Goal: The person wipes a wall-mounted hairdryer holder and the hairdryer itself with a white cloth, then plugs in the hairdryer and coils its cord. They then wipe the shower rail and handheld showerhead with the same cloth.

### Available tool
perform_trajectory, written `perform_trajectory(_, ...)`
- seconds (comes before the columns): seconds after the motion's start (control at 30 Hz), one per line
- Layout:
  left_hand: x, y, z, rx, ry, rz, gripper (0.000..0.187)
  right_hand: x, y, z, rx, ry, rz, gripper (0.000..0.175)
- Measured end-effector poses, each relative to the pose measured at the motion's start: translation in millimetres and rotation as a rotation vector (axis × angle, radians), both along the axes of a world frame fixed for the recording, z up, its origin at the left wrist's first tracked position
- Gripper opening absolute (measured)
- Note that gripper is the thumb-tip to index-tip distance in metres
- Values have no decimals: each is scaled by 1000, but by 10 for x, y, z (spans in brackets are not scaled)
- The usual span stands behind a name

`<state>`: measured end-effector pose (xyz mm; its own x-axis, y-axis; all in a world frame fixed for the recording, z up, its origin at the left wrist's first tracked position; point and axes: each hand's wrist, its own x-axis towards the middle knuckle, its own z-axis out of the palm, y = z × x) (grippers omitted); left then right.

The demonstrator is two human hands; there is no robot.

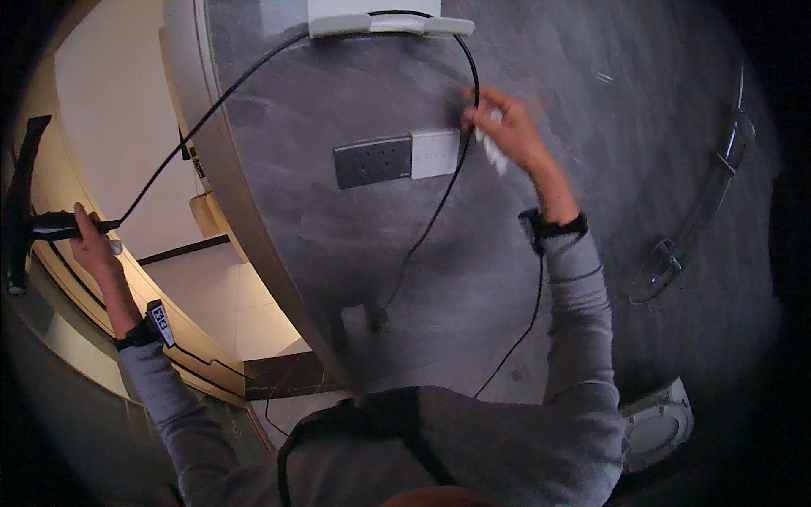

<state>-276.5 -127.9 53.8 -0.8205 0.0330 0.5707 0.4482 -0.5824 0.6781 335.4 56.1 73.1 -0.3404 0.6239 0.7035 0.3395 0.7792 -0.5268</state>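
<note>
My left hand (95, 253) holds a black hair dryer (54, 225) by the handle, at the far left. A small pale thing shows beside that hand; what it is I cannot tell. From the handle a black power cord (209, 111) rises over a white wall-mounted holder (393, 24) and hangs down on the other side. My right hand (510, 130) has its fingertips around this hanging length, with a crumpled white cloth or tissue (494, 152) in the hand. Lower down, the blurred plug (378, 317) dangles at the cord's end.
Behind the cord, a dark socket plate (372, 163) and a white switch plate (435, 154) sit on the grey wall. A doorway edge (253, 222) is at left. A shower fitting (668, 260) and a toilet (659, 424) are at right. Thin cables run from both wristbands.
</note>
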Motion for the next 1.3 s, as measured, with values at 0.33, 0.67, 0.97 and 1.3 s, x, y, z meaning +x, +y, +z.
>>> perform_trajectory(0.33, 18, -33, 10, 20, 17, 45, 45, 25, -293, -2037, -562, 398, 150, 22)
perform_trajectory(0.67, 91, -456, -10, 9, 28, 97, 40, 489, -237, 133, 65, 788, -170, 30)
perform_trajectory(0.97, 1175, -1001, -1020, -65, -14, -157, 33, -1152, -908, -515, 124, -383, 147, 22)
perform_trajectory(1.3, 2374, -856, -1307, -288, -28, -820, 63, -2484, -1749, -1190, 195, -479, 355, 23)
